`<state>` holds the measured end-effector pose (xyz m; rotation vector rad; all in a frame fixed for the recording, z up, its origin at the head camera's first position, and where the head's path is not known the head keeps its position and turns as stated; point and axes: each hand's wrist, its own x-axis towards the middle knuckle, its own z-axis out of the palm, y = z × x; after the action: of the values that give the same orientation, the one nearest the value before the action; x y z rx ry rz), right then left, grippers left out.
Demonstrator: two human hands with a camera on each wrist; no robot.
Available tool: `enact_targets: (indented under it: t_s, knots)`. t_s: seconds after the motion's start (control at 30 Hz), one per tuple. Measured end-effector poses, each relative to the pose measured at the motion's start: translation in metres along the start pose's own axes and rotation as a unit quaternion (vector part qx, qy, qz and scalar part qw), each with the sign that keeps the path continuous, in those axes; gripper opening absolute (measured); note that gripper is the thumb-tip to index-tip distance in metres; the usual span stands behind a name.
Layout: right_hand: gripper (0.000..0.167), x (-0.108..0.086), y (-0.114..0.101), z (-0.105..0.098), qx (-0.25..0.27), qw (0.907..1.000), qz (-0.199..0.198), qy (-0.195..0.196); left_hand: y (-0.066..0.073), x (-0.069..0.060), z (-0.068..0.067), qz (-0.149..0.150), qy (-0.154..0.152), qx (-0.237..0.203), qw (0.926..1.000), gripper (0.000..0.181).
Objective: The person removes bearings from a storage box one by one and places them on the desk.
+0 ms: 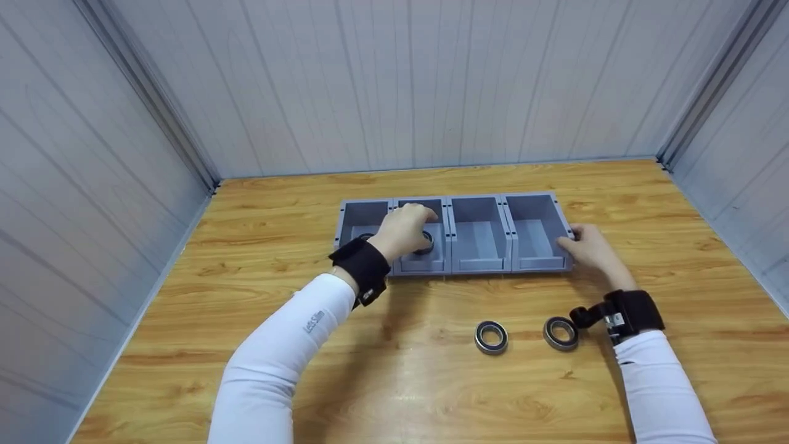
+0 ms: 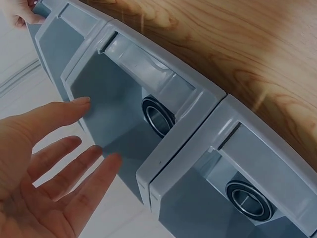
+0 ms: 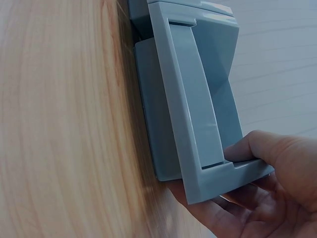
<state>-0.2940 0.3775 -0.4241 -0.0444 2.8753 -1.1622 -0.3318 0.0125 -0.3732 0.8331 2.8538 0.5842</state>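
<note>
A row of joined grey bins [image 1: 481,265] stands on the wooden table. Over the second bin from the left is my left hand [image 1: 404,229], its fingers spread and holding nothing in the left wrist view [image 2: 64,168]. A bearing [image 2: 158,117] lies in that bin beneath the hand, and another bearing [image 2: 249,200] lies in the leftmost bin. My right hand [image 1: 588,246] grips the outer side wall of the rightmost bin; in the right wrist view the thumb of the right hand [image 3: 267,183] is inside the wall and the fingers are outside.
Two more bearings lie on the table in front of the bins, one [image 1: 491,337] below the third bin and one [image 1: 561,333] beside the right wrist strap [image 1: 635,311]. Pale panels [image 1: 431,86] enclose the table at the back and both sides.
</note>
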Motion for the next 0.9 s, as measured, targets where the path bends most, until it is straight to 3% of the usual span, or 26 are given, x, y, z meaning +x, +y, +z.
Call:
enact_targets:
  t_s: [0.43, 0.9]
  knots:
    - [0.044, 0.0, -0.002, 0.0, 0.013, 0.9994, 0.024, -0.02, -0.003, 0.008, 0.002, -0.027, -0.015, 0.02, 0.9993, 0.051]
    - [0.038, 0.001, -0.002, 0.001, 0.004, 1.0, -0.007, -0.001, -0.004, 0.018, 0.006, -0.067, -0.02, 0.037, 0.9969, 0.052]
